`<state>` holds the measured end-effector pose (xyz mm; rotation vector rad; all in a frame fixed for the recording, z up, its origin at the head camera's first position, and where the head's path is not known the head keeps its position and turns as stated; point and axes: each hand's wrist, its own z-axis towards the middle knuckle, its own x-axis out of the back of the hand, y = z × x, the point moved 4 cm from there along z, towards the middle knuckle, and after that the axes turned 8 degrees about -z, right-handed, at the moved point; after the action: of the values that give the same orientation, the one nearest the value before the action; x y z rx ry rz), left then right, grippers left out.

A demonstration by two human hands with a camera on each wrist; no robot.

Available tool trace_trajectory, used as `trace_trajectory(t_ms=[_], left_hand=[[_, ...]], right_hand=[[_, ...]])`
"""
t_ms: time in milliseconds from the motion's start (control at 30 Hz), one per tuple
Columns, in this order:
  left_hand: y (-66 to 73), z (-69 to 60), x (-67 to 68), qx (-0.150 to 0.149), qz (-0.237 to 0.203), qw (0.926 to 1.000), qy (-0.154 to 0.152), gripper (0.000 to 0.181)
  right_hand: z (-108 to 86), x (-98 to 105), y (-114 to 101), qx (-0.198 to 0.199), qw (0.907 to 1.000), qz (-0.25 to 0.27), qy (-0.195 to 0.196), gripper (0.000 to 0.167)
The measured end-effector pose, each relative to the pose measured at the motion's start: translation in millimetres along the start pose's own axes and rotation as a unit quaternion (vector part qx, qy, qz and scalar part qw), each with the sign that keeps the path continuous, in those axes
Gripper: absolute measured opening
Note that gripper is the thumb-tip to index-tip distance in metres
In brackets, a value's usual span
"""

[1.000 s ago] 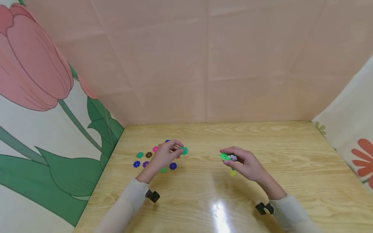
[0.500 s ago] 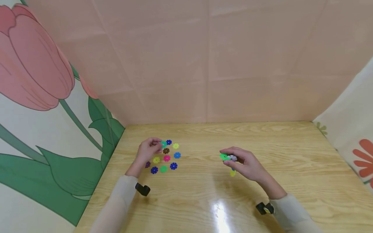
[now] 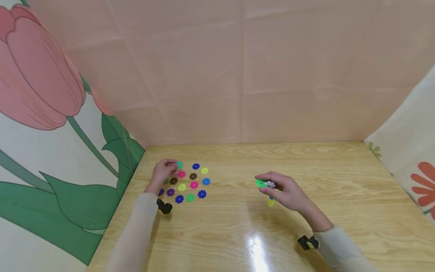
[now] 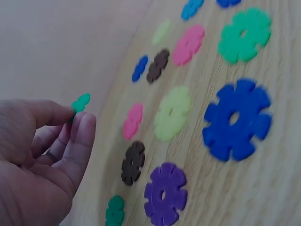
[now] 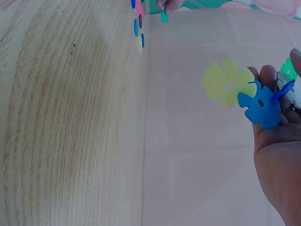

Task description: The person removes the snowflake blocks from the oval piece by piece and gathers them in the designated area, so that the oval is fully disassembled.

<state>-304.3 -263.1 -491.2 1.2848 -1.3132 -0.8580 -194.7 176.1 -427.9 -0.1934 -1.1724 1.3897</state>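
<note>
My left hand (image 3: 162, 173) pinches a teal-green notched flower disc (image 4: 81, 104) between thumb and index finger, above the far left part of the scattered discs. Over the right half of the table, my right hand (image 3: 284, 189) holds several notched discs joined together. That cluster shows a green disc (image 3: 261, 183), a white disc (image 3: 270, 184), a blue disc (image 5: 261, 107) and a yellow disc (image 5: 225, 84). The yellow one sticks out beyond the fingers in the right wrist view. Part of the cluster is hidden by the fingers and palm.
Several loose discs lie flat on the wooden table (image 3: 224, 234), among them a purple disc (image 4: 165, 194), a brown disc (image 3: 193, 176), a pink disc (image 3: 194, 185) and a green disc (image 3: 190, 198). A pink cloth wall (image 3: 238, 75) rises behind the table's far edge.
My left hand has moved left and slightly away with the teal-green disc, uncovering more of the loose discs. My right hand and its cluster have stayed nearly still.
</note>
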Motion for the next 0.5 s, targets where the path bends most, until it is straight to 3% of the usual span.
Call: trace_trajectory(t_ms=[233,500], left_hand=[[-6.4,10.1,5.8,0.028,0.042,0.9980,0.038,0.031],[-11.4,14.5,5.9,0.061,0.069,0.9943,0.052,0.029]], right_hand=[[-0.8,-2,4,0.006,1.0000,0.001,-0.004,0.038],[-1.0,-4,5,-0.012,0.9999,-0.001,-0.008,0.038]])
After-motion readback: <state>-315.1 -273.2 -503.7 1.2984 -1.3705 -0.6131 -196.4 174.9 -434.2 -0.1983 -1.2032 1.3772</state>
